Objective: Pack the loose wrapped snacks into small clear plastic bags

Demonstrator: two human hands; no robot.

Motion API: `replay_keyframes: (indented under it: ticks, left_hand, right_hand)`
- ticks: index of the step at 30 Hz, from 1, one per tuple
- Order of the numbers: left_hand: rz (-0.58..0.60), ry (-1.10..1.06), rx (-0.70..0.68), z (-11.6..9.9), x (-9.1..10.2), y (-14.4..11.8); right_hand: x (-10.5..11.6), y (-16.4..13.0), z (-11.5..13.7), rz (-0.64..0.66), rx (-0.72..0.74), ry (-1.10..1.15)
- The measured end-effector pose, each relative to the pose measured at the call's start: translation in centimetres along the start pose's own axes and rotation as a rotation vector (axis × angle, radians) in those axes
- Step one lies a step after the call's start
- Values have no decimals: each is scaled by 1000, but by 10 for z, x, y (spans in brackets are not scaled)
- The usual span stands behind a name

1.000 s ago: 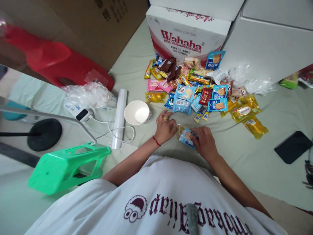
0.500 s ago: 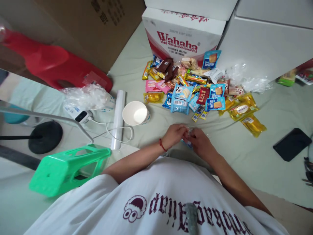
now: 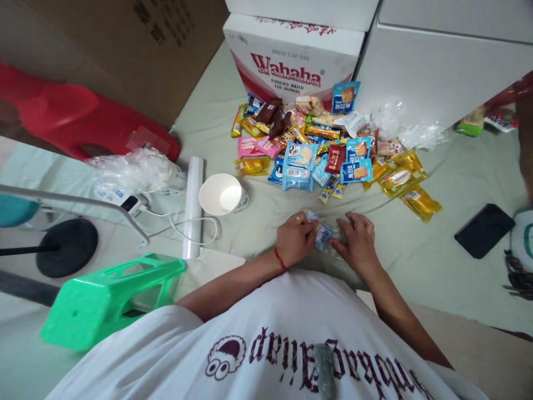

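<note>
In front of my shirt, a small blue-and-white snack packet (image 3: 323, 235) lies wrapped in crinkled clear plastic film (image 3: 332, 250). My left hand (image 3: 293, 239), with a red string at the wrist, is closed on the packet's left side, fingers curled over it. From the right, my right hand (image 3: 358, 241) rests its thumb against the film while its other fingers are spread apart. Just beyond both hands is a pile of wrapped snacks (image 3: 297, 176), blue, red, brown, pink and yellow. The packet's edges are partly hidden by my fingers.
To the left are a white paper cup (image 3: 224, 194), a roll of clear film (image 3: 193, 208), a white cable (image 3: 214, 228) and a green plastic stand (image 3: 83, 305). A Wahaha carton (image 3: 287, 66) stands behind the snacks. A dark phone (image 3: 484, 230) lies at right.
My hands have moved apart from a close pinch, showing more of the blue packet and film between them. My right fingers have spread. The whole view has shifted slightly.
</note>
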State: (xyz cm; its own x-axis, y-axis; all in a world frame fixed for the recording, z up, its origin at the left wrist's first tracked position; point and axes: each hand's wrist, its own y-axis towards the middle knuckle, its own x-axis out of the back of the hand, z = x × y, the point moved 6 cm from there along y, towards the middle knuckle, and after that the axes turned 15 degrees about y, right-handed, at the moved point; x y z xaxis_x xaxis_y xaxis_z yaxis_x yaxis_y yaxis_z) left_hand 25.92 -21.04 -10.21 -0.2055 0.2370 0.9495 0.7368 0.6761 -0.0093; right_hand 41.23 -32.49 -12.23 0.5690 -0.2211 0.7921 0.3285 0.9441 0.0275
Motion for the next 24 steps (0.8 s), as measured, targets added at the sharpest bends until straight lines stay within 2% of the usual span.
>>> replay_keyframes:
  ticks: [3,5,8,11,14,16,19,22,24]
  left_hand:
    - [-27,-13,73,5,-2,1]
    - [-62,3,169,12,-1,2]
    - [-40,20,277,18,-4,3]
    - [15,-30,270,15,-6,2]
    - [-16,-135,239,7,0,0]
    - [-95,-159,162,-2,5,-2]
    - [-207,-43,-85,-20,4,-1]
    - [-211,66,-341,-31,-14,1]
    - [-186,33,-421,-30,-24,2]
  right_hand:
    - [0,-3,9,-9,-4,0]
    - [-1,-5,15,-4,-23,-30]
    - [-2,-7,23,31,-88,-96]
    - [-2,-10,23,91,-233,-64]
    - [-5,-11,19,86,-358,177]
    - [-10,-9,15,14,-417,473]
    - [-23,-1,13,-120,-414,937]
    - [-34,12,15,-161,-336,1216]
    - [-36,18,14,-159,-322,1321]
